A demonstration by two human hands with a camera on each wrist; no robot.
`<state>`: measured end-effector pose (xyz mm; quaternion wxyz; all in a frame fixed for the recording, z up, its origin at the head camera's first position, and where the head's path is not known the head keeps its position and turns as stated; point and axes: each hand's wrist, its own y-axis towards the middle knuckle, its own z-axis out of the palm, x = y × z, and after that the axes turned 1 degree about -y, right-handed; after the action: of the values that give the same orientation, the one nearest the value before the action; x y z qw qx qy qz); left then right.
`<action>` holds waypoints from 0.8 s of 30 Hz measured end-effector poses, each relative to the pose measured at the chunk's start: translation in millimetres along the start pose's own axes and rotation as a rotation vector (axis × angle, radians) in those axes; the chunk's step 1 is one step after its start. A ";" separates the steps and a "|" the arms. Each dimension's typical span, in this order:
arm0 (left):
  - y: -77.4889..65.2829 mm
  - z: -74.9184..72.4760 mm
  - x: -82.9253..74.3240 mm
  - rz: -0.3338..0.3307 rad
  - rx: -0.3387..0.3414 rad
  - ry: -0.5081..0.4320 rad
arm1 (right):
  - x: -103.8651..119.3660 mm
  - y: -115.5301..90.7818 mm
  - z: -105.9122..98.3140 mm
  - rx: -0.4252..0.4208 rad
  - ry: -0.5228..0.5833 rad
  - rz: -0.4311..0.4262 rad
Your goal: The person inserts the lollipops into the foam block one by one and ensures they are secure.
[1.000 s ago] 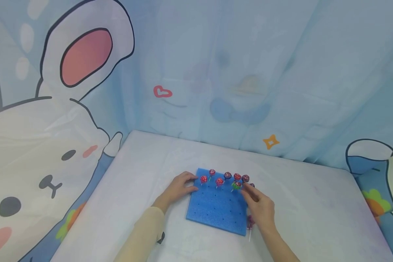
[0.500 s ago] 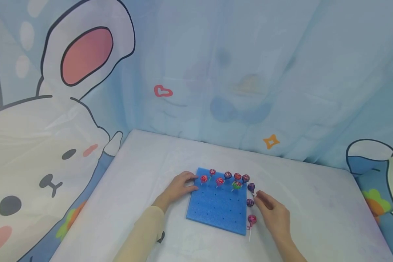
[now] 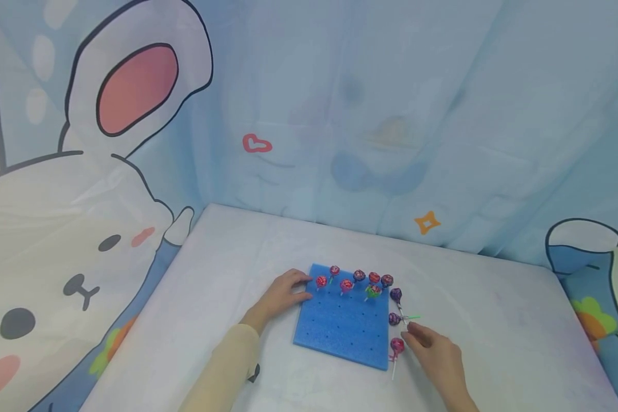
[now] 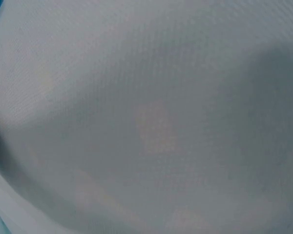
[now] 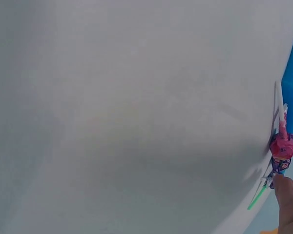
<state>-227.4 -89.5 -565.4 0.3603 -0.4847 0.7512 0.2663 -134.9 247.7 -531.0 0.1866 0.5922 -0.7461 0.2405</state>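
Note:
My left hand [image 3: 280, 294] rests its fingertips and thumb on the left edge of a blue foam board [image 3: 335, 329] dotted with small holes. Several wrapped lollipops [image 3: 346, 285] stand upright in the board's far rows, one of them a green lollipop [image 3: 373, 291]. Along the right edge lie a dark purple lollipop [image 3: 396, 294], a purple lollipop with a green stick [image 3: 394, 319] and a pink lollipop [image 3: 397, 345]. The fingertips of my right hand [image 3: 440, 357] are right beside the sticks of the two purple ones. The right wrist view shows its finger near the pink lollipop [image 5: 283, 146].
A white cloth [image 3: 237, 246] covers the table. Behind it hangs a light blue curtain [image 3: 298, 114], and a cartoon rabbit print [image 3: 56, 229] fills the left side. A small dark object [image 3: 254, 373] shows beside the left sleeve.
My right hand has left the green lollipop in the board and moved right, then toward me along the loose lollipops, uncovering them. My left hand stays at the board's edge.

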 end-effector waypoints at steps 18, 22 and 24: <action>-0.1 -0.2 -0.4 0.008 -0.003 -0.001 | 5.8 -7.7 17.0 0.089 -0.215 -0.014; -0.4 -0.3 -0.4 0.004 -0.001 0.002 | 8.9 -9.2 19.8 0.065 -0.274 -0.044; -0.5 -0.7 -1.3 0.004 0.000 0.003 | 9.3 -9.7 20.5 0.051 -0.289 -0.065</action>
<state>-226.9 -89.5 -564.0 0.3585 -0.4836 0.7527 0.2666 -127.4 226.6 -541.1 0.0699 0.6490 -0.7392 0.1655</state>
